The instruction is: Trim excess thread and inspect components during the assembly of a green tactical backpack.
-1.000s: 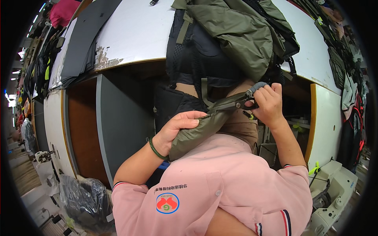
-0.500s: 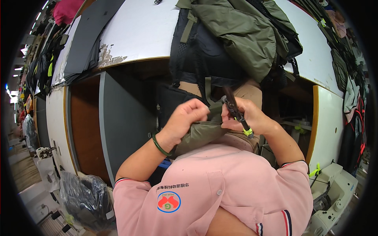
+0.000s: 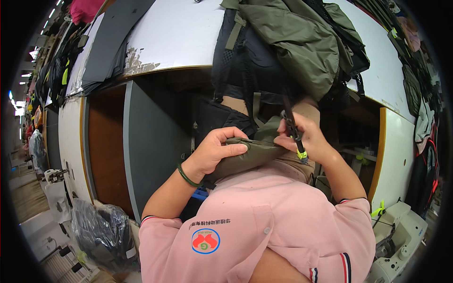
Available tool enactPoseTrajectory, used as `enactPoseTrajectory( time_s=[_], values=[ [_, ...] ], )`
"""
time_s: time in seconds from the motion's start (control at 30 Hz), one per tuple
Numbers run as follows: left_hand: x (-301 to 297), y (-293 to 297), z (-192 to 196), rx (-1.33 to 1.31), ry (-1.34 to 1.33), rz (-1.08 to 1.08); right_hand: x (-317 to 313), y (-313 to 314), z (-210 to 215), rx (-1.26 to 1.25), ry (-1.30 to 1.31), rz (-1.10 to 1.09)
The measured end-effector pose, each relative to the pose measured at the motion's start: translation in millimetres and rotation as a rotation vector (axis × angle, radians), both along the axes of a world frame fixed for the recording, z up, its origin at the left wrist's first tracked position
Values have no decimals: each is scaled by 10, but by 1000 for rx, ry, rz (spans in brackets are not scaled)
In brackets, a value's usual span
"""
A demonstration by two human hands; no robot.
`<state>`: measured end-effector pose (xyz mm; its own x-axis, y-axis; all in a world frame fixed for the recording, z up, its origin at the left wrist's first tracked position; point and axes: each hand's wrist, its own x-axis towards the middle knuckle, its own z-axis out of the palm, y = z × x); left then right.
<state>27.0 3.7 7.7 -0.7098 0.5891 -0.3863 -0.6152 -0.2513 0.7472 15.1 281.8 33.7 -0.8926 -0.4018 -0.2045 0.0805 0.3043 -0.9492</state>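
Observation:
A black and olive backpack [image 3: 302, 42] hangs over the table's front edge toward my lap, and a padded olive fabric part [image 3: 255, 153] lies across my lap. My left hand [image 3: 219, 148] pinches the upper left edge of this olive part between thumb and fingers. At its right end my right hand [image 3: 304, 137] is closed, with thumb and fingertips at the fabric's edge. A slim dark tool [image 3: 291, 125] with a yellow-green wrap at its lower end rests in that same hand; its upper end is blurred, and I cannot make out its kind.
Dark grey sheets [image 3: 111, 42] lie on the white table [image 3: 174, 35], whose front edge is chipped. Grey and brown partitions [image 3: 151, 146] stand below at the left. A sewing machine [image 3: 401, 236] stands at lower right, and a plastic-wrapped bundle [image 3: 101, 233] at lower left.
My left hand has turned, and its thumb now lies along the olive fabric's edge. The right hand and dark tool have moved slightly right. The whole view has shifted a little.

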Motion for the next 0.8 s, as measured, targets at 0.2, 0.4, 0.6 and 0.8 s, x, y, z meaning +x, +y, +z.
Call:
enactPoseTrajectory(
  time_s=[0.2, 0.4, 0.6, 0.8],
  values=[
    [33, 59, 18, 119, -144, 106, -188, 247, 255, 752, 1061, 78],
    [59, 172, 107, 92, -135, 169, -153, 368, 377, 886, 1165, 59],
    [68, 208, 99, 66, -129, 176, -128, 359, 415, 926, 1187, 57],
    [83, 231, 77, 60, -122, 175, -103, 333, 391, 959, 1179, 62]
  ],
)
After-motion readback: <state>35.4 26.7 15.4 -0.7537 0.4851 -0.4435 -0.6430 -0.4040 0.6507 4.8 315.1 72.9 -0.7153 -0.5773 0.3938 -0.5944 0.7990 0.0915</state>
